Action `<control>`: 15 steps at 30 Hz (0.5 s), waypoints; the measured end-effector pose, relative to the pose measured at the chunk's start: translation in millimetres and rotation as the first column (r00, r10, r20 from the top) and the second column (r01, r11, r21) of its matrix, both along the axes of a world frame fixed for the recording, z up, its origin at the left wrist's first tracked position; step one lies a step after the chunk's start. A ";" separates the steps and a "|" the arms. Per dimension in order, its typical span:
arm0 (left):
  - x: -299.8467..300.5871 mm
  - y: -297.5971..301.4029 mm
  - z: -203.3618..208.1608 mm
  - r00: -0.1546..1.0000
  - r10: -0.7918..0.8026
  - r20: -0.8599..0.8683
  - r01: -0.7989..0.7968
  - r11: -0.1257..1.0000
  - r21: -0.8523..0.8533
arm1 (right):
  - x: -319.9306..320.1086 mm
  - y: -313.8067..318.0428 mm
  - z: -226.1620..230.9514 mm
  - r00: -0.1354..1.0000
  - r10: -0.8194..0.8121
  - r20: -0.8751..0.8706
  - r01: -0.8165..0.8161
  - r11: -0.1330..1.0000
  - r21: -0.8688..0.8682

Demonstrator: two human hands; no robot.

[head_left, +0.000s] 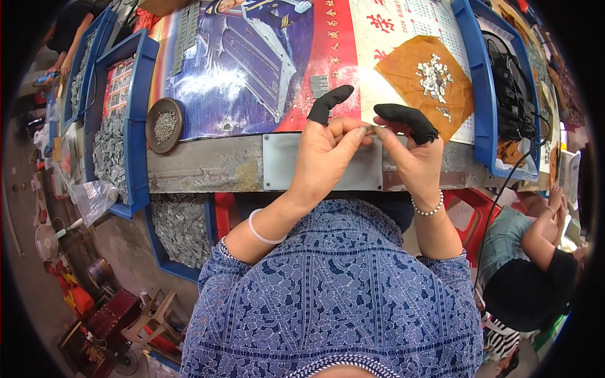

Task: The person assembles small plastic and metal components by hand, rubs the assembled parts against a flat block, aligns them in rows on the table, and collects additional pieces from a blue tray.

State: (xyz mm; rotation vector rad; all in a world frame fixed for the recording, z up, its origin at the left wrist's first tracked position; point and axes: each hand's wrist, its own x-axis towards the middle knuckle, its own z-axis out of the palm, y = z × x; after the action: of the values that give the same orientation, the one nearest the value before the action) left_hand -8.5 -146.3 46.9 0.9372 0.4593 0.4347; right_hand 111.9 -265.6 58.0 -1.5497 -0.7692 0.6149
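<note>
The workbench (pixel 208 167) is running across the view beyond both hands, its top covered by a big colourful poster calendar (pixel 265 69). A grey metal plate (pixel 283 167) is sitting on the bench edge directly under the hands. Blue plastic trays (pixel 135 120) are lying well to the left of the left hand, filled with small grey metal parts (pixel 110 148); another blue tray (pixel 482 94) is standing just right of the right hand, holding black cables (pixel 510 94). An orange-brown sheet (pixel 435 79) is lying just beyond the right hand, carrying a scatter of small silvery pieces (pixel 432 74). A round brown dish (pixel 164 125) of tiny metal bits is sitting to the left of the left hand, well apart.

The left hand (pixel 324 157) is pinching, fingers curled in, with its black-capped finger (pixel 331 101) sticking up free. The right hand (pixel 413 157) is pinching too, with its black finger cot (pixel 408 120) pointing out left over the pinch. Both hands are meeting fingertip to fingertip, gripping one tiny metal piece (pixel 368 130) between them, above the grey plate; its shape is too small to tell. A white bangle (pixel 259 232) is circling the left wrist, a bead bracelet (pixel 430 208) the right. Another person's arm (pixel 535 233) is showing far right, apart from both hands.
</note>
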 end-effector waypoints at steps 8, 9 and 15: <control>2.0 -14.2 -1.2 0.999 0.041 -0.016 -0.040 0.999 0.030 | -11.0 3.2 -6.3 0.987 -0.097 0.127 0.087 0.993 0.082; 1.4 -15.7 -3.3 0.999 0.041 -0.016 -0.041 0.999 0.031 | -12.2 2.2 -5.1 0.981 -0.081 0.175 0.070 0.995 0.068; 0.8 -20.6 -10.0 0.998 0.002 -0.059 0.002 0.997 0.073 | -13.8 -0.4 -8.7 0.966 -0.073 0.247 0.065 0.997 0.038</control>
State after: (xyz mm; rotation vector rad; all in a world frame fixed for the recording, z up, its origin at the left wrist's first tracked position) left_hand -7.7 -166.9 36.9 1.0232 0.4994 0.4271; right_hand 98.1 -266.0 49.3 -1.6376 -0.9042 0.3593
